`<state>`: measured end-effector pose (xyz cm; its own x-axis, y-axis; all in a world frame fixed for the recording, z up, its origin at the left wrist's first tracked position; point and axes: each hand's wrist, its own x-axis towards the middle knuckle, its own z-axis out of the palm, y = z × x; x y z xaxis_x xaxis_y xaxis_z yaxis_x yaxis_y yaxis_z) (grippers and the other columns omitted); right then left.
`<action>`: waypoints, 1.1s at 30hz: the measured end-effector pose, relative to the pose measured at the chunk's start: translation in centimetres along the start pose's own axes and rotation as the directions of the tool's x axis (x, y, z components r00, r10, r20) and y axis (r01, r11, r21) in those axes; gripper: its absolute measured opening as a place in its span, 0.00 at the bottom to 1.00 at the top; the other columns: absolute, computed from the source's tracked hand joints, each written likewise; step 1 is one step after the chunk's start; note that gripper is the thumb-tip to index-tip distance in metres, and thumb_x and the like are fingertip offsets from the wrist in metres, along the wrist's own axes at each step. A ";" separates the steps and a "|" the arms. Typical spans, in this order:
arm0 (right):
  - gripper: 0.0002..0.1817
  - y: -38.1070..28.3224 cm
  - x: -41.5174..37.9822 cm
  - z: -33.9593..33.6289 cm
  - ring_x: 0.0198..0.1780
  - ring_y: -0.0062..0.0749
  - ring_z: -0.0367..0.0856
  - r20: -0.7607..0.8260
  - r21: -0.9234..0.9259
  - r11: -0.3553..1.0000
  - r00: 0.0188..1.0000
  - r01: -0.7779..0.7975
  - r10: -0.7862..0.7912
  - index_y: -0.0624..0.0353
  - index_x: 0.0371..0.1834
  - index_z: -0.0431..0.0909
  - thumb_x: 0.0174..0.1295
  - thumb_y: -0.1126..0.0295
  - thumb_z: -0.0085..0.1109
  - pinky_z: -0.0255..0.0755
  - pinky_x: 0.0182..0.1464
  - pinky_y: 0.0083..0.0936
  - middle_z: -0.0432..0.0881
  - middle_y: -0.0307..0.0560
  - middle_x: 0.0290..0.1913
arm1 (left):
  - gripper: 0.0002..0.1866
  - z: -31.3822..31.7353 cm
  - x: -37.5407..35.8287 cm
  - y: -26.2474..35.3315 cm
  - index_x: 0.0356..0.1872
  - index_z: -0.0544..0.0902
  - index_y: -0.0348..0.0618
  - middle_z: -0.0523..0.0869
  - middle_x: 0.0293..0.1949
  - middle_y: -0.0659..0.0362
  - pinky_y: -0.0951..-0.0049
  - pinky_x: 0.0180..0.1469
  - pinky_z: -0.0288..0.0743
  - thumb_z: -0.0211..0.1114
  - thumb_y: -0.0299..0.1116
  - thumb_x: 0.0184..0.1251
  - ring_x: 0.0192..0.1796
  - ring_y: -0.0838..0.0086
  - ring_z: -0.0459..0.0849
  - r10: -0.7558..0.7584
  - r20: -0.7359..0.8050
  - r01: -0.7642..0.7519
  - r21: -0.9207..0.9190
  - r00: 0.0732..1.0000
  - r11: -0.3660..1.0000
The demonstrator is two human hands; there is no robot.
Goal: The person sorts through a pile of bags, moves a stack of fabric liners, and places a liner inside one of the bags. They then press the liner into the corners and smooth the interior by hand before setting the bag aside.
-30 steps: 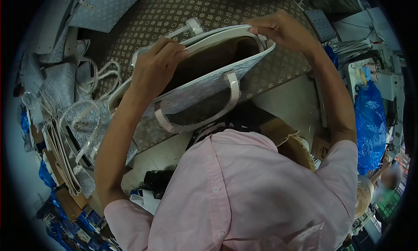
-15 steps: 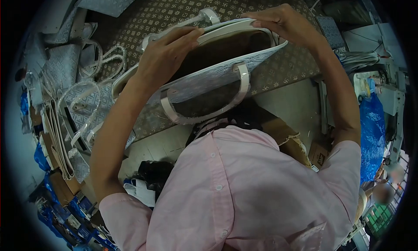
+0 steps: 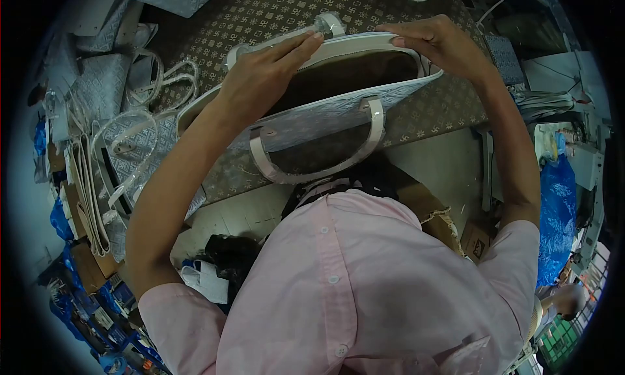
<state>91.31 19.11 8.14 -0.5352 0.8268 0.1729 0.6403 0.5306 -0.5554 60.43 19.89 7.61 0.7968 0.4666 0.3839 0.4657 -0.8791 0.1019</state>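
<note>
A light patterned handbag (image 3: 306,124) stands on the cloth-covered table, its zippered mouth open and its inside dark. One wrapped handle (image 3: 376,137) hangs toward my body; the other sticks up at the far side. My left hand (image 3: 263,72) lies over the bag's mouth, fingers stretched along the far rim. At the right end of that rim, my right hand (image 3: 433,43) pinches the edge between thumb and fingers.
The patterned tablecloth (image 3: 430,118) reaches the table's near edge. More bag pieces with looped handles (image 3: 133,137) lie at the left. A blue plastic bag (image 3: 556,212) hangs at the right. Below are a cardboard box (image 3: 416,196) and a black bag (image 3: 231,254).
The bag and both hands appear slightly farther right in view. My left hand's fingers lie flatter and closer together along the far rim. My right hand still pinches the edge.
</note>
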 end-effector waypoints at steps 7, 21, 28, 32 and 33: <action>0.16 -0.1 0.1 0.0 0.33 0.32 0.84 0.027 0.011 0.998 0.998 -0.054 0.054 0.47 0.53 0.81 0.64 0.61 0.56 0.76 0.38 0.28 0.86 0.47 0.39 | 0.28 0.0 0.2 0.2 0.66 0.66 0.42 0.76 0.60 0.49 0.66 0.51 0.80 0.56 0.23 0.63 0.50 0.57 0.83 0.029 0.064 -0.035 0.088 0.998 0.995; 0.13 -1.5 1.4 0.5 0.27 0.48 0.78 0.002 -0.215 0.972 0.995 0.100 -0.102 0.58 0.48 0.79 0.67 0.64 0.51 0.73 0.33 0.36 0.81 0.53 0.27 | 0.35 0.5 -0.2 0.1 0.69 0.64 0.44 0.74 0.62 0.50 0.67 0.45 0.82 0.56 0.16 0.56 0.47 0.57 0.84 0.006 0.027 -0.007 0.051 1.000 0.999; 0.12 -2.4 4.3 2.5 0.32 0.50 0.80 0.011 -0.245 0.925 0.955 0.290 -0.297 0.60 0.45 0.75 0.68 0.64 0.49 0.73 0.34 0.40 0.81 0.54 0.32 | 0.28 -1.2 -0.7 0.0 0.64 0.71 0.48 0.77 0.59 0.54 0.67 0.49 0.80 0.58 0.20 0.61 0.53 0.59 0.82 -0.116 0.062 0.119 -0.040 0.991 0.992; 0.11 -2.5 3.7 2.8 0.33 0.52 0.80 -0.098 -0.219 0.949 0.962 0.228 -0.254 0.61 0.43 0.75 0.67 0.65 0.50 0.73 0.34 0.40 0.81 0.55 0.32 | 0.18 -4.0 -5.6 -1.4 0.54 0.78 0.44 0.80 0.56 0.55 0.66 0.52 0.78 0.61 0.22 0.62 0.53 0.60 0.81 -0.319 -0.050 0.290 -0.304 0.946 0.907; 0.11 -2.6 3.8 2.8 0.33 0.53 0.80 -0.115 -0.165 0.965 0.968 0.202 -0.223 0.62 0.43 0.75 0.67 0.65 0.52 0.73 0.34 0.39 0.81 0.56 0.32 | 0.18 -4.3 -6.2 -1.3 0.54 0.78 0.44 0.80 0.56 0.55 0.66 0.52 0.78 0.61 0.22 0.62 0.53 0.60 0.81 -0.327 -0.049 0.298 -0.302 0.944 0.905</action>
<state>86.03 20.29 7.95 -0.5974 0.7038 0.3844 0.6005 0.7103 -0.3672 53.25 17.69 9.00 0.5806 0.7231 0.3741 0.5428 -0.6863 0.4842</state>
